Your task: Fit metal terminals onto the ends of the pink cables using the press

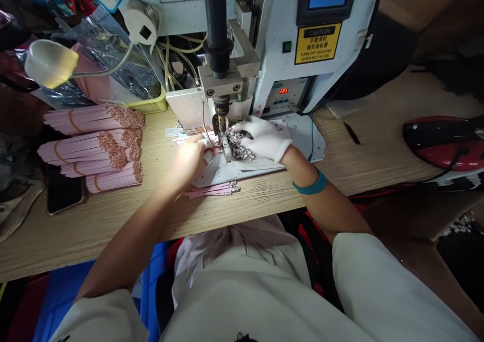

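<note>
My left hand [189, 158] is closed in a pinch at the left of a small metal fixture [227, 153], with white covering on its fingertips. A thin pink wire [217, 150] runs from those fingers towards the fixture. My right hand [260, 137], in a white glove, has its fingers curled over a pile of small metal-and-white parts [242, 151]; what its fingertips hold is too small to make out. Right above the fixture stands the soldering head [222, 111] of a bench machine. More pink wires [214, 189] with small ends lie along the table edge.
Banded bundles of pink wires [91, 148] are stacked at left beside a phone [65, 190]. A lamp [51, 63] and yellow basket [149, 105] stand behind them. The machine's control box [283, 97] reads 385. A black-and-red device [442, 143] is at right.
</note>
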`<act>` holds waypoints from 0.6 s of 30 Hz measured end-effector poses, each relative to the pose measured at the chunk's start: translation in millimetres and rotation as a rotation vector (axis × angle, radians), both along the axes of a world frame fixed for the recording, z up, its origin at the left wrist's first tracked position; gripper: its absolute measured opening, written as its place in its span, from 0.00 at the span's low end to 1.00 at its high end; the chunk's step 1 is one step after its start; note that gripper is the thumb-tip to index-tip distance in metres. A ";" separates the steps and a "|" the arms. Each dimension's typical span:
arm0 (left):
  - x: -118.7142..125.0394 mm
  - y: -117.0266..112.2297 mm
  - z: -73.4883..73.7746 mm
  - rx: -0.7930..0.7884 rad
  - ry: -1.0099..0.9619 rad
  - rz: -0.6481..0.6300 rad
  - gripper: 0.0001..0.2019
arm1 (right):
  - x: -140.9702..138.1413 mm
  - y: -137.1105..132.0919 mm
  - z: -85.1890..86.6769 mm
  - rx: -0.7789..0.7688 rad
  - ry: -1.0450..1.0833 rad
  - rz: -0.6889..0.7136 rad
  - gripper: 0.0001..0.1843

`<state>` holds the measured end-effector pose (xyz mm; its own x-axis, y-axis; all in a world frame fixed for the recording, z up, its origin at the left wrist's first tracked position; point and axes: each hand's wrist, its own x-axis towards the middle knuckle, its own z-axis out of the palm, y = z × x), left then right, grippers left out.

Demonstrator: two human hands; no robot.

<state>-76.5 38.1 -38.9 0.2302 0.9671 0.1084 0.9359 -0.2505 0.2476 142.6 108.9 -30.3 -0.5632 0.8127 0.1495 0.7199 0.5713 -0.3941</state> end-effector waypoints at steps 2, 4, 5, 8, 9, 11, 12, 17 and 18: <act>-1.4 2.1 0.3 -0.041 -0.038 -0.001 0.10 | 0.2 -0.6 0.3 -0.036 0.007 0.129 0.15; -3.8 2.0 0.9 -0.044 -0.043 0.044 0.12 | 7.3 0.9 3.4 -0.084 0.029 0.211 0.13; -5.0 1.5 1.1 -0.031 -0.040 0.064 0.14 | 11.8 2.0 5.2 -0.103 0.046 0.215 0.13; -7.2 0.1 1.1 -0.005 -0.041 0.035 0.14 | 21.8 4.6 8.5 -0.128 0.094 0.172 0.12; -7.5 -0.1 1.3 -0.008 -0.048 0.012 0.13 | 22.9 5.0 8.6 -0.138 0.092 0.175 0.11; -7.4 0.2 2.2 -0.024 -0.061 -0.017 0.12 | 21.6 4.9 7.5 -0.140 0.057 0.192 0.09; -7.3 0.5 3.0 -0.031 -0.065 -0.026 0.12 | 19.4 4.6 6.4 -0.120 0.041 0.187 0.09; -6.9 1.5 8.4 -0.056 -0.119 -0.026 0.12 | -1.6 2.9 -4.9 -0.020 0.117 0.124 0.13; -6.9 1.5 9.2 -0.061 -0.145 -0.024 0.12 | -6.0 2.8 -7.7 -0.026 0.129 0.125 0.14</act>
